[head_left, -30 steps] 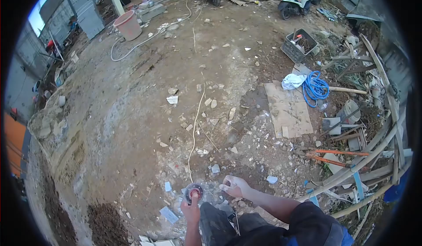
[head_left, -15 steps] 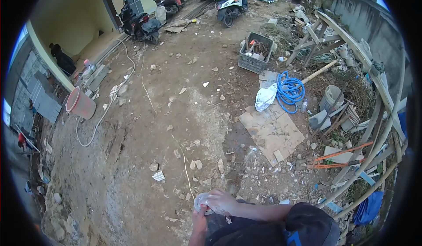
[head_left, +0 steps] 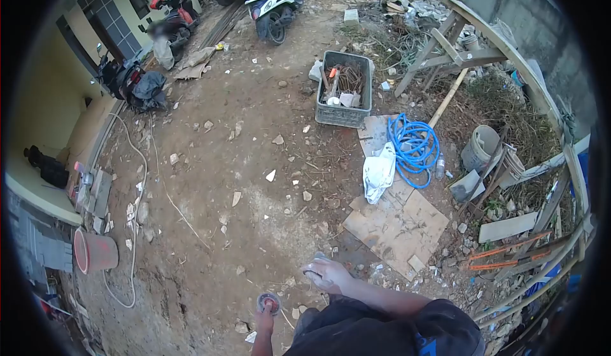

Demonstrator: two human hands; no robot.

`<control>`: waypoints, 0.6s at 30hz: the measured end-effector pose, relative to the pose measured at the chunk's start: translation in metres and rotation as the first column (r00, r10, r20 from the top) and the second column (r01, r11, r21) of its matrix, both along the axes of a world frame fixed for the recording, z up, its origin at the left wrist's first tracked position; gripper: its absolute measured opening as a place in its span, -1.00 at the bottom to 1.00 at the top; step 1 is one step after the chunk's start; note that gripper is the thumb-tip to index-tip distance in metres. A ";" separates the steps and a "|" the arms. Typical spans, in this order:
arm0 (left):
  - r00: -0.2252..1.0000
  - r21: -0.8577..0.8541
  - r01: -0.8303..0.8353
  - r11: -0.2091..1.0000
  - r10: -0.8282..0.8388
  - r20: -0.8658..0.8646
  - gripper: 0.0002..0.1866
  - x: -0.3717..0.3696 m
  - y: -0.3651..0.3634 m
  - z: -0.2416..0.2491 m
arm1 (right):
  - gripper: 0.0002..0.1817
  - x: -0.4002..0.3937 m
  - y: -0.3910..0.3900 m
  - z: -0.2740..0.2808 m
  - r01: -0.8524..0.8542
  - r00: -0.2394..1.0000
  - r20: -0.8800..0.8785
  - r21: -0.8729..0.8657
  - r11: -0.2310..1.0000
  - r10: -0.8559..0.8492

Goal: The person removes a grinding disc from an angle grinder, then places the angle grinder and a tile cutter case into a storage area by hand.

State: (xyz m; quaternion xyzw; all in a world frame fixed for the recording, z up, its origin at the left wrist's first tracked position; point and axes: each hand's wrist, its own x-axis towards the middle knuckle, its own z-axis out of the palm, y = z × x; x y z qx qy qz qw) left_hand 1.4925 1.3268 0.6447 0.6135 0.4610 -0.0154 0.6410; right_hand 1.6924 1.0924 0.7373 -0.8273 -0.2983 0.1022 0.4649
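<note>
A small round item, greyish at its rim and reddish in the middle, is in my left hand low in the view. My left fingers are closed on it; its exact kind is too small to make out. To the right and a little higher, my right hand is held over the dirt, apart from the round item. Its fingers look pale, as if dusty, and loosely bent, with a dark gap between thumb and fingers. No object shows clearly in it.
A grey crate of tools and scrap stands ahead. Right of it lie a blue hose, a white bag and cardboard. Wooden framing borders the right side. A bucket and motorbikes are at left.
My hands were together at the round item; now they are apart. My right hand has come off it and moved up and right, while my left keeps hold, further left. The view has shifted.
</note>
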 end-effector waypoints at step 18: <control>0.915 0.259 0.342 0.903 -0.258 -0.309 -0.71 0.696 0.296 0.021 | -0.74 0.638 0.061 -0.031 0.342 0.783 -0.313 -0.506 0.792 -0.538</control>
